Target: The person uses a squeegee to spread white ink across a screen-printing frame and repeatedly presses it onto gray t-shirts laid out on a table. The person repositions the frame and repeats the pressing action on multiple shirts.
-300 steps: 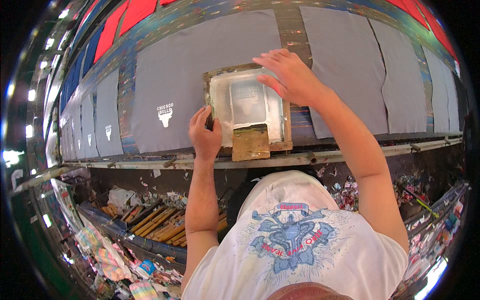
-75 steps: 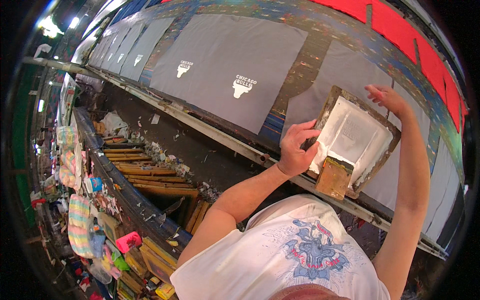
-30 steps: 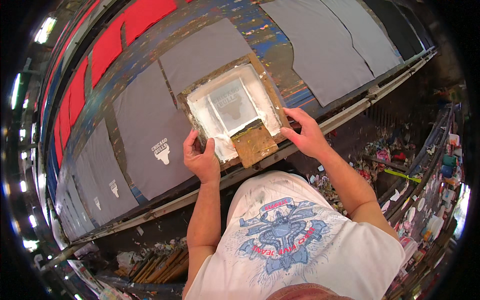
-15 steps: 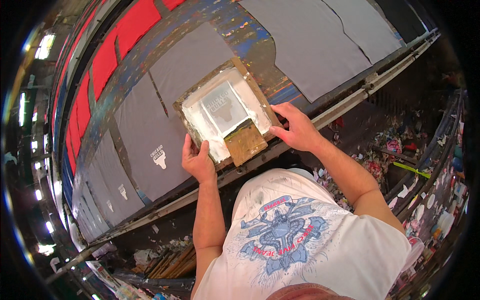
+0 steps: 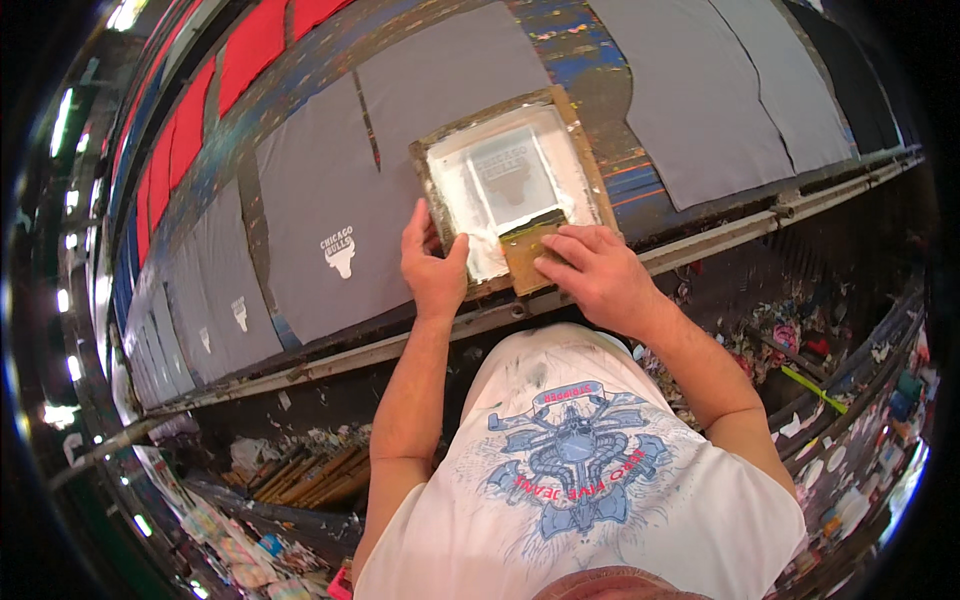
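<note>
A wooden screen-printing frame [image 5: 584, 145] lies over a grey fabric panel at the table's near edge. White ink is smeared around its inner walls, and its mesh [image 5: 513, 178] shows a bull-head design with lettering. A squeegee [image 5: 525, 262] with a wooden handle and dark blade rests inside, across the frame's near side. My left hand [image 5: 436, 272] grips the near left side of the frame, thumb over the rim. My right hand [image 5: 607, 282] is closed on the squeegee handle, fingers curled over its top right; part of the grip is hidden.
Left of the frame, a grey panel [image 5: 300, 190] bears a white print [image 5: 340, 255]; smaller printed panels run further left. Grey panels [image 5: 700, 100] lie to the right, red ones [image 5: 255, 50] beyond. A metal rail [image 5: 700, 248] edges the table. Scraps litter the floor below.
My right hand has moved from the frame's right edge onto the squeegee handle. My left hand stays on the frame. The view has shifted, so the table appears turned.
</note>
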Motion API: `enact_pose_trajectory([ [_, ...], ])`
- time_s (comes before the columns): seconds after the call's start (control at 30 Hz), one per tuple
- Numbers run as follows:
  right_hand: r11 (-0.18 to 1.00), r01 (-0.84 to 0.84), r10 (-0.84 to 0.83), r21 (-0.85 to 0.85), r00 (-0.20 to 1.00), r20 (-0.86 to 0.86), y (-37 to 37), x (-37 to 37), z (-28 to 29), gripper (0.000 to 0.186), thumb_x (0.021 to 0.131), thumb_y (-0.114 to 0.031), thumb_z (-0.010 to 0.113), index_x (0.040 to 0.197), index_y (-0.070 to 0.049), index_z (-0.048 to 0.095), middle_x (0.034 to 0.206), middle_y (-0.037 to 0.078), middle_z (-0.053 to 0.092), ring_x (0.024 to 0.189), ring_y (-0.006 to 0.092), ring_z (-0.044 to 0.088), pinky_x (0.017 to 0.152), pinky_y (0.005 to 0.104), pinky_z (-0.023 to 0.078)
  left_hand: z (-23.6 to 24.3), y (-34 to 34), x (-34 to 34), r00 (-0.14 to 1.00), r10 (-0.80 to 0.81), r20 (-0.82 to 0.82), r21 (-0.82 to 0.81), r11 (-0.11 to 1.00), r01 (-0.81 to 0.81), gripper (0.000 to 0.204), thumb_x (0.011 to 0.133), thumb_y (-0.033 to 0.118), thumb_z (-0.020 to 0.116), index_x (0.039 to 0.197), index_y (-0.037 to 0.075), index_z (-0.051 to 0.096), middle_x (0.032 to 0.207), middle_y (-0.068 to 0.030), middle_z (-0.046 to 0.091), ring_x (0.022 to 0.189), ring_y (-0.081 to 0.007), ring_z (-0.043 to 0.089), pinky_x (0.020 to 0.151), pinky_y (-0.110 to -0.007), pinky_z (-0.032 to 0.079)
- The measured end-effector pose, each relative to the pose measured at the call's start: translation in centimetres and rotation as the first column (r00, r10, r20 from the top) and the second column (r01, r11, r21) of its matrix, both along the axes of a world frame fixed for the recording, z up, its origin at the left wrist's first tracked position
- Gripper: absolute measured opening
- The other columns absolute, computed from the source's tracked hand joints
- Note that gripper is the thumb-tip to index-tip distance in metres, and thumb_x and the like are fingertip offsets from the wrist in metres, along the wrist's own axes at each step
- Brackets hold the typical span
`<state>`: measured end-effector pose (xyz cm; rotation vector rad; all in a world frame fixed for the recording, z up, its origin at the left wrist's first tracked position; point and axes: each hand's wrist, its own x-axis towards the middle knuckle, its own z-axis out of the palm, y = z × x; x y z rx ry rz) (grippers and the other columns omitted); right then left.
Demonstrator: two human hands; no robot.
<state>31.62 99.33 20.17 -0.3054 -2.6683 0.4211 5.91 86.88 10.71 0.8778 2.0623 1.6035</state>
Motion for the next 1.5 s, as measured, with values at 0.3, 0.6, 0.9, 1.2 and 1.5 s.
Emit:
enact_pose_trajectory([
  [0.3, 0.999, -0.003, 0.014, -0.050, 0.976, 0.219, 1.7, -5.0, 2.2, 0.038, 0.086, -0.002, 0.074, 0.124, -0.005, 0.078, 0.119, 0.012, 0.078, 0.117, 0.0370, 0.073, 0.102, 0.0477, 0.060, 2.5, -1.1, -3.6, 0.610, -0.335, -0.718, -0.258, 0.942, 0.213, 0.049, 0.100, 0.023, 0.080, 0.143, 0.000, 0.075, 0.162, -0.0112, 0.067, 0.137, -0.0340, 0.064, 0.111, -0.050, 0.051],
  [0.6, 0.998, 0.038, -0.029, -0.041, 0.979, 0.201, -1.0, -3.0, 1.4, 0.042, 0.088, -0.001, 0.072, 0.129, -0.006, 0.080, 0.125, 0.012, 0.076, 0.121, 0.0365, 0.073, 0.105, 0.0482, 0.061, 1.9, -0.6, -3.7, 0.644, -0.339, -0.686, -0.266, 0.940, 0.211, 0.044, 0.101, 0.019, 0.076, 0.140, -0.001, 0.075, 0.159, -0.0112, 0.068, 0.117, -0.0309, 0.070, 0.101, -0.047, 0.052],
  [0.9, 0.994, 0.062, -0.070, 0.091, 0.994, 0.087, 3.1, -6.6, -1.9, 0.045, 0.088, 0.001, 0.072, 0.131, -0.007, 0.080, 0.129, 0.011, 0.075, 0.124, 0.0353, 0.073, 0.106, 0.0479, 0.061, 2.1, -0.4, -3.9, 0.597, -0.362, -0.716, -0.289, 0.932, 0.220, 0.042, 0.099, 0.015, 0.077, 0.137, -0.003, 0.076, 0.158, -0.0125, 0.068, 0.114, -0.0294, 0.071, 0.100, -0.046, 0.051],
  [1.2, 0.999, 0.050, -0.051, 0.005, 0.989, 0.140, 10.0, -12.6, 0.2, 0.048, 0.091, 0.011, 0.066, 0.133, -0.008, 0.080, 0.122, 0.017, 0.081, 0.117, 0.0413, 0.075, 0.100, 0.0490, 0.063, 3.1, -0.1, -3.6, 0.586, -0.388, -0.712, -0.322, 0.921, 0.218, 0.042, 0.099, 0.017, 0.077, 0.136, -0.003, 0.076, 0.154, -0.0133, 0.070, 0.115, -0.0287, 0.071, 0.103, -0.047, 0.050],
  [1.5, 0.999, 0.034, -0.034, 0.006, 0.991, 0.126, 11.6, -14.3, 0.2, 0.045, 0.092, 0.009, 0.066, 0.131, -0.007, 0.082, 0.118, 0.017, 0.081, 0.113, 0.0405, 0.076, 0.099, 0.0499, 0.062, 3.2, 0.0, -3.1, 0.590, -0.383, -0.711, -0.350, 0.920, 0.175, 0.039, 0.099, 0.013, 0.076, 0.135, -0.003, 0.076, 0.155, -0.0135, 0.070, 0.115, -0.0305, 0.072, 0.103, -0.048, 0.051],
])
